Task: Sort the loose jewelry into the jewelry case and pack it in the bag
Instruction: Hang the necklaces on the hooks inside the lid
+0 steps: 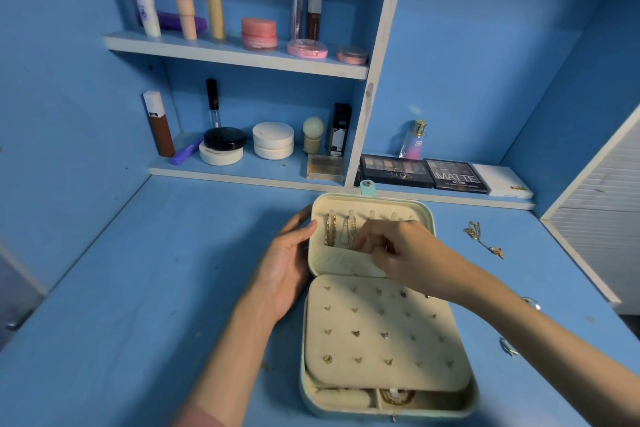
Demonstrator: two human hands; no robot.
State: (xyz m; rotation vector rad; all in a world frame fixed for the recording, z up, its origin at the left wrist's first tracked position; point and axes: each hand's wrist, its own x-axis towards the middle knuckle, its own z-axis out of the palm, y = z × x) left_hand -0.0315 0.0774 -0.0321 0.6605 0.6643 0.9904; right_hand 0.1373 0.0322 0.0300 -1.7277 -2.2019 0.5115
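Observation:
An open cream-lined jewelry case (460,402) lies on the blue desk, its lid (377,206) raised toward the shelves. Two gold chains (330,230) hang on hooks inside the lid. A cream earring panel (381,333) studded with several small gold studs covers the base. My left hand (285,267) rests flat against the lid's left edge. My right hand (394,250) reaches into the lid, fingers curled and pinching at the lid's pocket by the second chain; what they pinch is hidden. A loose gold necklace (483,239) lies on the desk at the right.
Small loose pieces of jewelry (507,347) lie near my right forearm. Shelves behind hold cosmetics, jars (273,140) and eyeshadow palettes (396,170). A perfume bottle (414,140) stands at the back right. A white slatted panel (595,198) borders the desk's right side.

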